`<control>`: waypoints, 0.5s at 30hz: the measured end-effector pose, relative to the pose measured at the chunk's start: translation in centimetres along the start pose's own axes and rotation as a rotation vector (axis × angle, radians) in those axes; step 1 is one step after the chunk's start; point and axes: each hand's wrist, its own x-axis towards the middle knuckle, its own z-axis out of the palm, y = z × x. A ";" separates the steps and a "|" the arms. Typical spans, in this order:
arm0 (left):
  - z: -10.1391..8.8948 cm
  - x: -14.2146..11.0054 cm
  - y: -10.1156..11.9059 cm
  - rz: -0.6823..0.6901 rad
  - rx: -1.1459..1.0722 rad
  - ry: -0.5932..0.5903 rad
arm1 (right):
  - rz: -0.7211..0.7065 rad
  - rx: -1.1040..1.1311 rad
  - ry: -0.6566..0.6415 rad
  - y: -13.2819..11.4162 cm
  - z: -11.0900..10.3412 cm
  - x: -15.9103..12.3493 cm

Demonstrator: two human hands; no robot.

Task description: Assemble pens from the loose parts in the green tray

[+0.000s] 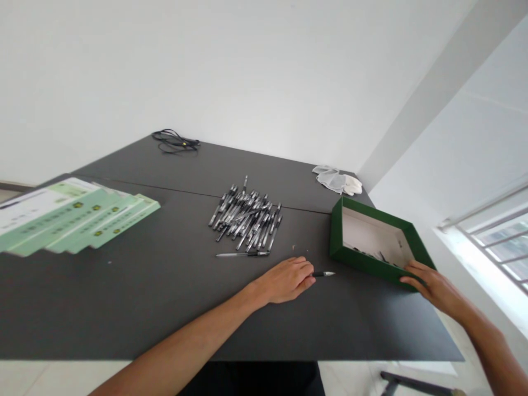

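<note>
My left hand rests on the dark table, its fingers closed around a pen. The pen's black grip and bare pale tip stick out to the right; the rest is hidden under the hand. At the right, my right hand grips the near right corner of a green box, fingertips over the rim and thumb along the outside wall. Inside the open box, several small dark pieces lie along the near side, partly hidden by the wall. Beyond my left hand is a loose pile of clear and black pens, with one pen lying crosswise at its near edge.
Green and white printed sheets or folders lie fanned at the left. A coiled black cable is at the back left edge, and crumpled white gloves lie behind the box. The table meets a white wall.
</note>
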 end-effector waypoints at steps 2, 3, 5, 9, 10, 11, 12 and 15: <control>0.0 0.0 0.0 0.005 0.001 -0.009 | -0.016 -0.049 0.039 1.9 0.3 -1.3; 0.0 0.0 0.0 0.005 0.003 -0.012 | -0.029 -0.071 0.046 2.6 0.4 -1.8; 0.0 0.0 0.0 0.007 0.003 -0.015 | -0.055 -0.103 0.062 3.5 0.4 -2.6; 0.0 0.0 -0.1 0.005 -0.009 -0.015 | -0.081 -0.062 0.069 2.9 -0.2 -2.4; 0.0 0.0 -0.1 0.003 -0.011 -0.014 | -0.084 -0.034 0.055 2.3 -0.4 -2.1; 0.0 0.0 -0.1 0.001 -0.012 -0.014 | -0.087 -0.007 0.038 1.7 -0.5 -1.6; 0.1 0.0 -0.1 -0.001 -0.013 -0.013 | -0.089 0.015 0.030 1.0 -0.7 -1.1; 0.3 0.1 -0.1 0.001 -0.012 -0.010 | -0.100 0.059 0.059 -1.1 -1.2 0.9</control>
